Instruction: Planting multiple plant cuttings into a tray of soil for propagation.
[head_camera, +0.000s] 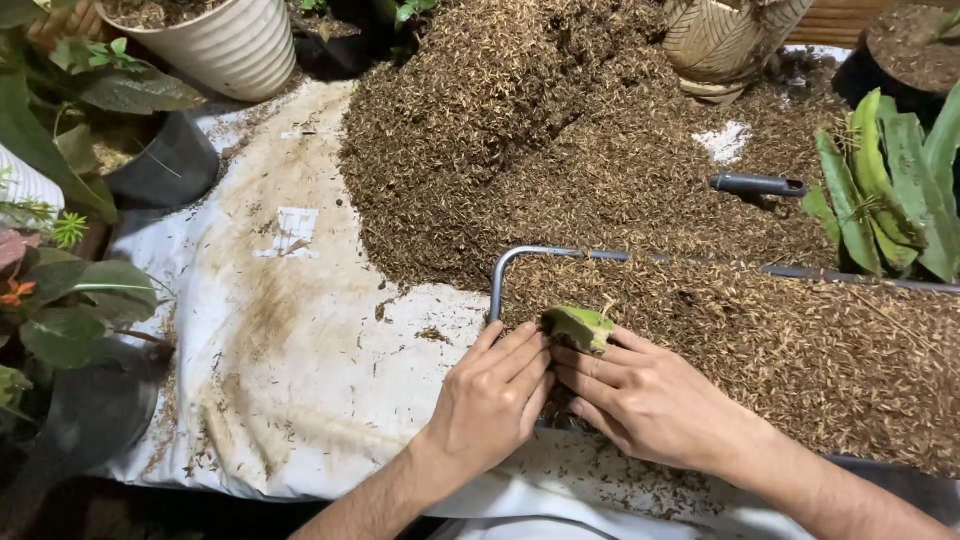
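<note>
Surroundings first: beyond your grip lies a big heap of brown husk mix (560, 130), spread over a white sheet (290, 350) that covers the worktop. A dark tool handle (757, 184) lies on the heap, up and to the right of your hands — well apart. A grey metal frame (497, 275) bends round a corner just above your left fingers and runs off right; husk fills the space inside it. Further out: a ribbed white pot (235, 45) far upper left, a woven pot (722, 40) far upper right, a long-leaved green plant (890, 190) right, broad-leaved plants (70, 300) left. Nothing sits between your hands and the cutting.

Grip: your left hand (493, 395) and right hand (640, 395) meet fingertip to fingertip, fingers curled inward, both pressed round the base of a small green cutting (578, 327). It stands just above your fingertips, at the near left corner inside the frame, its foot in the husk. Both hands are closed on it — not a fist, a loose cupping hold. Can't tell how deep the base goes; your fingers hide it.
</note>
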